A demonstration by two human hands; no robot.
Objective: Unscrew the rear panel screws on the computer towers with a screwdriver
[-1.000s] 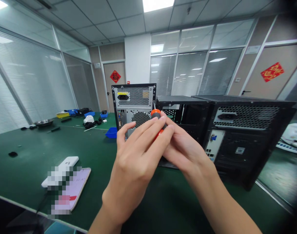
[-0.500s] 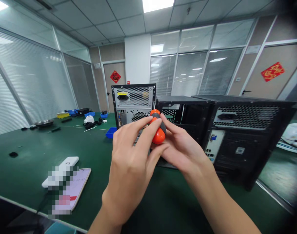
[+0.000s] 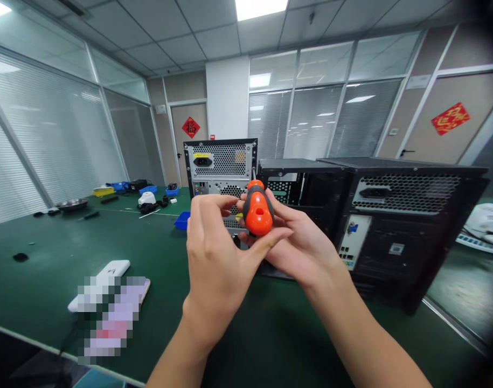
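An orange and grey screwdriver (image 3: 257, 211) points away from me at the back of a silver computer case (image 3: 220, 160) standing on the green table (image 3: 60, 253). My right hand (image 3: 303, 248) cradles the handle from the right and below, fingers closed round it. My left hand (image 3: 217, 253) pinches the handle from the left with thumb and fingertips. The screwdriver's shaft shows only as a short stub above the handle. An open black case (image 3: 298, 186) stands just right of the silver one.
A larger black computer case (image 3: 411, 215) fills the right side. A phone and a white box (image 3: 109, 269) lie near the front left edge. Blue bins (image 3: 185, 220), a metal bowl (image 3: 72, 203) and small tools sit at the far left.
My left hand has slid off the top of the handle, so the orange end now faces me. Its fingers curled from lying across the handle into a pinch.
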